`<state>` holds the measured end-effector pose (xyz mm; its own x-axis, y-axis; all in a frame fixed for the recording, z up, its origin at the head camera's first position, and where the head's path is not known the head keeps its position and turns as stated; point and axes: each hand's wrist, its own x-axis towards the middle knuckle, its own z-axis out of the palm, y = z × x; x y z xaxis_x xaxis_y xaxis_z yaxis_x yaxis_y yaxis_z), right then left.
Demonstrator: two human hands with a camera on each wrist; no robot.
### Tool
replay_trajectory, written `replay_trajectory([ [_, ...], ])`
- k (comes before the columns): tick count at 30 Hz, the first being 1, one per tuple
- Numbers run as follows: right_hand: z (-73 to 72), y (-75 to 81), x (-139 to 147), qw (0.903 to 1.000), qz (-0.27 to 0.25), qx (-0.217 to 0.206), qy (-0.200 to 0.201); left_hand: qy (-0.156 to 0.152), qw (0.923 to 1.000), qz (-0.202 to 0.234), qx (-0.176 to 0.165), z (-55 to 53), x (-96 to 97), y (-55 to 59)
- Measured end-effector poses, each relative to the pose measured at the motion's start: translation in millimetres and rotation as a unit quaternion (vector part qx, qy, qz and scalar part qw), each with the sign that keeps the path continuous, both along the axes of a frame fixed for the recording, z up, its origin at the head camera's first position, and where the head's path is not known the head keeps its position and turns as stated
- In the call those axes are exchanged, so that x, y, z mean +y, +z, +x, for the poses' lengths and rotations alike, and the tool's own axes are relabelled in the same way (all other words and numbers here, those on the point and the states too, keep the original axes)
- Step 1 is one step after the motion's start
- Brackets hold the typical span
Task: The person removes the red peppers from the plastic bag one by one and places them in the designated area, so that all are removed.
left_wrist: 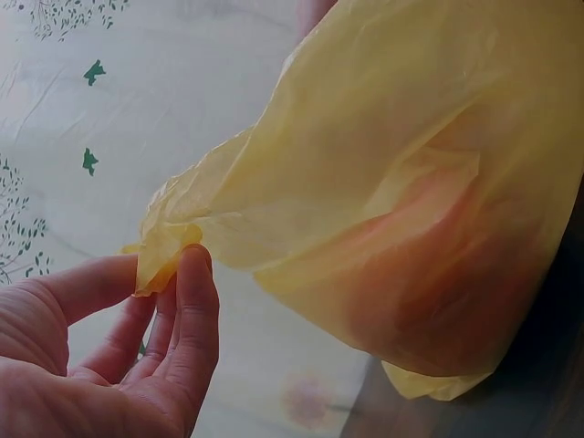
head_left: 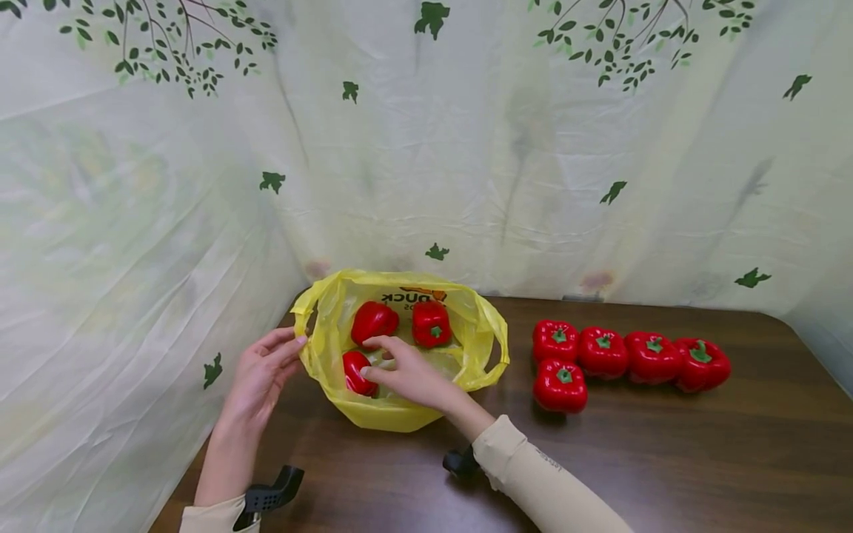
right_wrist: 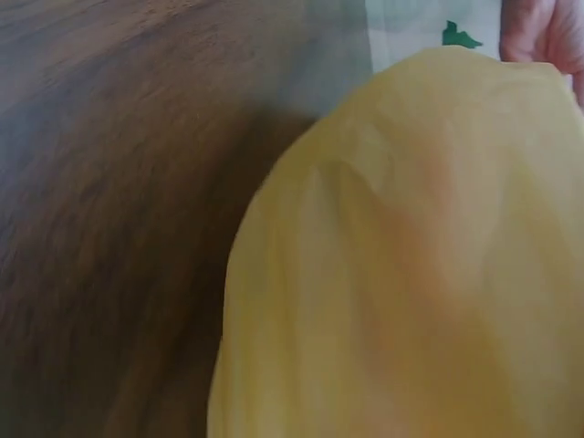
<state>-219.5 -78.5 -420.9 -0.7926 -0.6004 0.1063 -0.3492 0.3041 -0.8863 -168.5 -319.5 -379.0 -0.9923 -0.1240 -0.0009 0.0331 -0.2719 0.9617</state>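
A yellow plastic bag [head_left: 400, 418] stands with its mouth spread wide, and three red bell peppers lie inside. My left hand [head_left: 261, 377] pinches the bag's left handle between thumb and fingertips, as the left wrist view also shows. My right hand [head_left: 409, 371] reaches over the near rim into the bag, thumb and forefinger apart. Its thumb tip is right at the front-left pepper [head_left: 358, 374]. Behind it lie another pepper [head_left: 375, 323] and, to the right, one with its green stem showing [head_left: 431, 324]. In the right wrist view the bag's side [right_wrist: 383, 274] hides the right hand.
Several more red bell peppers [head_left: 603, 352] sit to the right of the bag, in a back row with one pepper [head_left: 560, 386] in front at its left end. Everything stands on a dark wooden table [head_left: 666, 459]. A pale leaf-patterned curtain [head_left: 466, 148] closes off the back and left.
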Motion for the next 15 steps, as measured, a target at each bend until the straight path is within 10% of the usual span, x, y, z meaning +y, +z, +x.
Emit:
replay_trajectory([
  [15,-11.3,-14.2,-19,0.9986,-0.006,-0.050,0.015,-0.003,0.9999,-0.007,-0.007,0.7,0.5,0.0],
])
